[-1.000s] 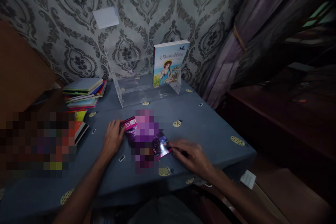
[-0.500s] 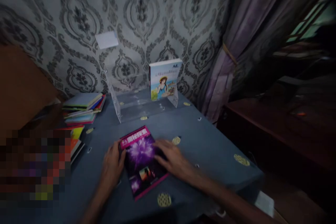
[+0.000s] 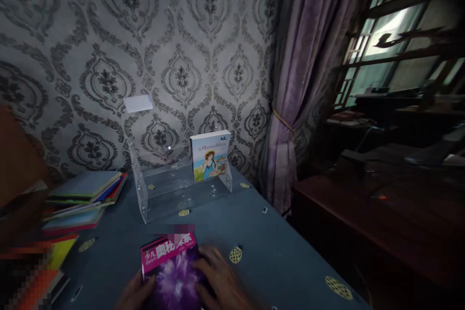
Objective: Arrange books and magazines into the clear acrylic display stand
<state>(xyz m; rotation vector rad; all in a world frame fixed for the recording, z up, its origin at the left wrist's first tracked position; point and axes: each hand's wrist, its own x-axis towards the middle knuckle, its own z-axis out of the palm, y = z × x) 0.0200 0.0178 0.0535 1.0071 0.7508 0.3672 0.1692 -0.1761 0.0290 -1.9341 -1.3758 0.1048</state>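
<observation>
A purple book [image 3: 177, 276] with a pink title band lies between my two hands at the bottom of the view, its lower part cut off. My left hand [image 3: 137, 293] grips its left edge, thumb over the cover. On the opposite edge my right hand [image 3: 222, 278] holds it, slightly blurred, fingers reaching onto the cover. Whether the book touches the table is unclear. Beyond it stands a clear acrylic book rack [image 3: 140, 191]. One light-blue book [image 3: 210, 157] with a figure in a straw hat is upright at the rack's right end.
The table wears a blue patterned cloth [image 3: 269, 256]. At left are a stack of books [image 3: 85, 186] and more books [image 3: 63, 254] nearer me. A brown box-like shape [image 3: 22, 160] rises at far left. Wallpaper backs the table; a purple curtain [image 3: 290, 72] hangs right, beside dark-red furniture [image 3: 345, 213].
The view has tilted up, so the table and rack sit lower in it. Both hands remain at the purple book, which looks larger and nearer.
</observation>
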